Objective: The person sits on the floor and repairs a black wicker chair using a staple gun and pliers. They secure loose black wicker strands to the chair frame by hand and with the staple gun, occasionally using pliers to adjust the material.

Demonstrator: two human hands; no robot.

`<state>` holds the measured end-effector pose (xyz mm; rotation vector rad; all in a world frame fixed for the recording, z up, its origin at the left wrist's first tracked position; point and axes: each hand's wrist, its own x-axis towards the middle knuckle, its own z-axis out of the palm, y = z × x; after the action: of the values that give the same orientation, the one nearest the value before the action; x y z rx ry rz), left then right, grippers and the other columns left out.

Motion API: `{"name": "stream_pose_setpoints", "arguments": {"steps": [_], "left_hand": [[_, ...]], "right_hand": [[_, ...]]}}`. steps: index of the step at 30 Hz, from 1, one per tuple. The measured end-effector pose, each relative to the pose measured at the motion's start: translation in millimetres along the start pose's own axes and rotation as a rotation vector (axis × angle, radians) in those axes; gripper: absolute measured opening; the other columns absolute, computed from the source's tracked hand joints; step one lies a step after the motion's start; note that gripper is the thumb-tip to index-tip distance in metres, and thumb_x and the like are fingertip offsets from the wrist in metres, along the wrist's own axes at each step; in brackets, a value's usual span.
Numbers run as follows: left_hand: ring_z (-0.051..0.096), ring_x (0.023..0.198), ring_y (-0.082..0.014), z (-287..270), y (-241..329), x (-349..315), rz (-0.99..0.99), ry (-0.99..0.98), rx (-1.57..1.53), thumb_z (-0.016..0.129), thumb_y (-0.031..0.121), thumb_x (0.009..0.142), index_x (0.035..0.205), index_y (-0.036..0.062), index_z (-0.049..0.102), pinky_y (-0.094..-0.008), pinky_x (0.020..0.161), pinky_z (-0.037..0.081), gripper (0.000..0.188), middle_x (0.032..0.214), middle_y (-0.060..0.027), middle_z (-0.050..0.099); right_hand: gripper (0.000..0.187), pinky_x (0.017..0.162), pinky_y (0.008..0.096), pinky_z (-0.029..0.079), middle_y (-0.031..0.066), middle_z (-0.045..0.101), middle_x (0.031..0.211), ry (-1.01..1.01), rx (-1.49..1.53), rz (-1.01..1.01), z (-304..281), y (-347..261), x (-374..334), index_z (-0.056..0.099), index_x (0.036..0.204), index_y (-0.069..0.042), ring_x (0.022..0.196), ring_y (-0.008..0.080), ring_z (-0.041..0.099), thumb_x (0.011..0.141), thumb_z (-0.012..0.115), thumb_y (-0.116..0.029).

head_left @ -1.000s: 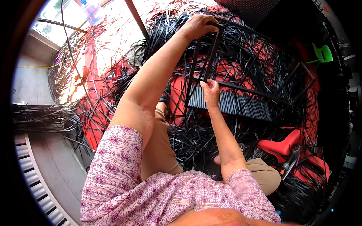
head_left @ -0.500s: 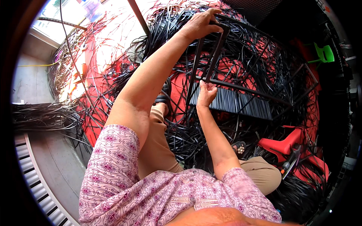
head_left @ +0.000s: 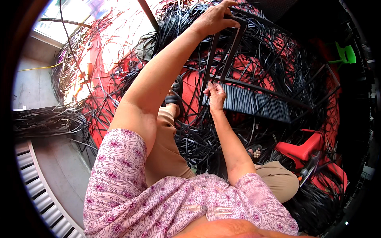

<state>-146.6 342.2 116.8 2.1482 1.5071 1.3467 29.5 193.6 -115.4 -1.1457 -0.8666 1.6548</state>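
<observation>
At far left, a grey slatted metal piece (head_left: pixel 27 166) curves along the edge of the scene, below a thick bundle of dark, flat strips (head_left: pixel 47 123). A thin dark cable (head_left: pixel 70 43) hangs beside a bright opening (head_left: pixel 55 25), and a red floor covering (head_left: pixel 97 137) stretches rightward beneath loose black strips. A seated person in a pink-and-white patterned shirt (head_left: pixel 119 162) and tan trousers (head_left: pixel 160 154) reaches forward with 2 bare hands, 1 black sandal (head_left: pixel 177 89) showing beyond the knee. The left hand (head_left: pixel 216 18) lies over the upper near corner of a black, slim-barred open frame (head_left: pixel 262 91), thumb and forefinger spread apart; how firmly the other fingers grip cannot be told. The right hand (head_left: pixel 215 96) is at the frame's lower left, fingers curled and fingertips close together; whether they pinch a strip cannot be told. Directly in front of the person, the frame slants away to the right, with a tightly ribbed black panel (head_left: pixel 254 104) at its lower side. At right, a red plastic stool (head_left: pixel 303 148) lies tipped among strips, a dark-handled tool (head_left: pixel 311 168) against it. A bright green plastic chair (head_left: pixel 346 54) appears farther back.
</observation>
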Motion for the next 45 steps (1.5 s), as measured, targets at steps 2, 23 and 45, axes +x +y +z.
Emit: {"name": "stream_pose_setpoints", "arguments": {"steps": [2,23,45], "left_hand": [[0.063,0.087,-0.0203,4,-3,1,-0.107,-0.031,-0.279,0.077,0.018,0.078,0.130,0.0002,0.053,-0.0334,0.077,0.051,0.060,0.094,-0.0115,0.068],[0.057,0.075,-0.0115,117,-113,-165,-0.835,-0.241,-0.396,0.063,0.040,0.095,0.110,-0.0021,0.063,-0.0268,0.065,0.047,0.044,0.083,-0.0027,0.064],[0.071,0.077,-0.0149,164,-172,-175,-1.118,-0.203,-0.722,0.061,0.030,0.098,0.106,0.0093,0.062,-0.0286,0.068,0.056,0.022,0.086,-0.0038,0.070]], "right_hand": [[0.020,0.056,0.0222,0.046,0.0014,0.063,0.066,-0.011,-0.156,-0.047,-6,-1,5,0.067,0.094,-0.002,0.056,0.0080,0.058,0.091,0.070,-0.021],[0.019,0.043,0.0162,0.038,-0.0038,0.055,0.066,-0.021,0.032,0.005,10,-41,110,0.062,0.097,-0.008,0.052,0.0032,0.049,0.091,0.073,-0.023],[0.015,0.042,0.0210,0.035,-0.0031,0.055,0.065,0.103,-0.054,0.317,1,-10,158,0.062,0.094,-0.009,0.045,0.0046,0.043,0.092,0.069,-0.022]]}}
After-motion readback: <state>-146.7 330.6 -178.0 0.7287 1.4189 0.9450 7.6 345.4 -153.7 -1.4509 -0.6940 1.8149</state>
